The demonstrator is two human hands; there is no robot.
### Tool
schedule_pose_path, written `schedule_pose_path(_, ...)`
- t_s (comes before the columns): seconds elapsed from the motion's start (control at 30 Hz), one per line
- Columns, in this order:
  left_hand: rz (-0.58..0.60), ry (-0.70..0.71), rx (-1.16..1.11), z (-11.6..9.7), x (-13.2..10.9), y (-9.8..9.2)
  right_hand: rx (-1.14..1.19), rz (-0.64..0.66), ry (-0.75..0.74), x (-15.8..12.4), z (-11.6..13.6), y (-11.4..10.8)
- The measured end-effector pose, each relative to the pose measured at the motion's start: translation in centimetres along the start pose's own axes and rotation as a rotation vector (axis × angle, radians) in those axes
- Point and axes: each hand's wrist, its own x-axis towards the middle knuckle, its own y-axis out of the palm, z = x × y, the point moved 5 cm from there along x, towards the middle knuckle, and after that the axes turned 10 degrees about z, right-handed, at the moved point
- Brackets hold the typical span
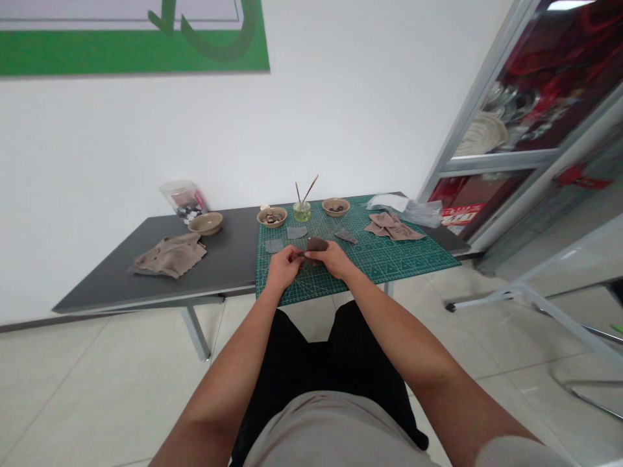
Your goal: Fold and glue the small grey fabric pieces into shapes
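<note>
Both my hands meet over the near part of a green cutting mat (389, 259) on a dark grey table. My right hand (332, 257) is closed on a small dark brown piece of fabric (317, 244). My left hand (283, 266) is pinched against the left end of the same piece; what its fingertips hold there is too small to make out. Small grey fabric squares (296, 231) lie on the mat just beyond my hands.
Two tan bowls (271, 216) and a glass jar with sticks (302, 210) stand at the mat's far edge. Another bowl (206, 223) and a plastic bag sit left, with a beige cloth (170, 255). More beige cloth (392, 226) lies right. A metal-framed glass cabinet (525, 130) stands at right.
</note>
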Motion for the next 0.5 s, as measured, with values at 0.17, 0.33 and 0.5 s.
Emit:
schedule_pose_path(0.17, -0.005, 0.028, 0.106, -0.19, -0.07, 0.16, -0.038, -0.073, -0.031, -0.27, 0.55, 0.04)
schedule_pose_path(0.33, -0.041, 0.008, 0.032, 0.15, -0.10, 0.03, -0.001, -0.048, 0.026, -0.25, 0.49, 0.24)
schedule_pose_path(0.5, -0.066, 0.022, 0.143, 0.12, -0.08, -0.10, 0.019, -0.094, 0.019, -0.13, 0.41, 0.23)
